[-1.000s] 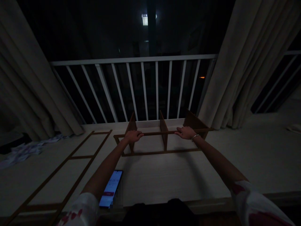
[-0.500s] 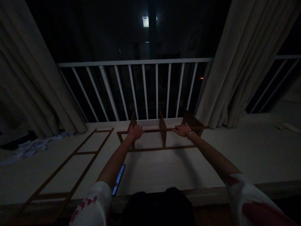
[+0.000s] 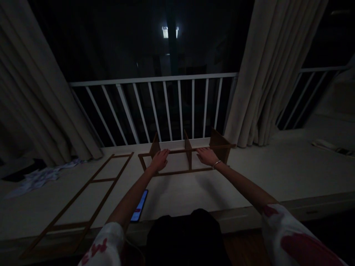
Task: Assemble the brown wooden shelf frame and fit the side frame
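Note:
A small brown wooden shelf frame (image 3: 187, 159) lies on its side on the pale ledge, its upright boards toward the railing. My left hand (image 3: 160, 159) has its fingers over the near top rail, close to the left board. Further right on that same rail, my right hand (image 3: 206, 156), with a bracelet at the wrist, curls its fingers over the wood. The undersides of both grips are hidden, and the light is dim. To the left lies a separate ladder-like wooden frame (image 3: 103, 180), flat and touched by neither hand.
A lit phone (image 3: 140, 207) rests near the ledge's front edge beside my left forearm. Behind the shelf stand a white railing (image 3: 155, 79) and dark window glass. Curtains (image 3: 257, 81) hang at both sides. Crumpled papers or cloth (image 3: 41, 177) lie at the far left.
The view has shifted slightly, moving the shelf a little left in the picture. Both hands stay on the rail; the right hand's fingers now reach further over it, and the left hand has turned slightly.

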Available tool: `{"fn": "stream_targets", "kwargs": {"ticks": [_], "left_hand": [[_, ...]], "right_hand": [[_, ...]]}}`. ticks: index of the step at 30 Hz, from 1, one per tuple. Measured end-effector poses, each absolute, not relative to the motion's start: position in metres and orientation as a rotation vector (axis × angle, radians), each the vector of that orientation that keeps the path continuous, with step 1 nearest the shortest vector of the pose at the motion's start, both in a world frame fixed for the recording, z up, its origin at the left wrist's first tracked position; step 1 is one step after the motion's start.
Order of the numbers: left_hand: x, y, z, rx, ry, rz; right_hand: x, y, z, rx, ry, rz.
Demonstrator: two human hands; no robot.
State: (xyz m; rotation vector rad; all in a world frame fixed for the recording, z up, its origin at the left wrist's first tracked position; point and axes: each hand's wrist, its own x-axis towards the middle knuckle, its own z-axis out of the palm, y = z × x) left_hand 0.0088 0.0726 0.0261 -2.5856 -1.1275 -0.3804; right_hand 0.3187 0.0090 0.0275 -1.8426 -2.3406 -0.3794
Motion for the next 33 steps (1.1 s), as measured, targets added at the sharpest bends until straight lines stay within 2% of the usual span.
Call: {"fn": "stream_targets", "kwargs": {"ticks": [4,10,14,19,33], "left_hand": [[-0.006,0.042,-0.021,-2.667,-1.198,-0.373],[-0.032,-0.008,-0.130,-2.820,-1.307,-0.191],[-0.046,-0.032,-0.172,-2.769,-1.477,-0.150],[-0.047,-0.042,-0.179,-2.697,-1.470,-0.222],[-0.043,-0.043,-0.178,-2.685,-1.529,-0.247]], "right_hand": [[0.323,-0.023,-0.024,-1.952,-2.348,-0.177],[0.318,-0.083,-0.113,-2.016,-2.339,0.004],[0.318,-0.105,-0.164,-1.948,-2.203,0.046],[0.319,-0.105,-0.195,-1.888,-2.080,-0.014],[0.315,-0.106,-0.195,-1.932,-2.041,-0.011]]}}
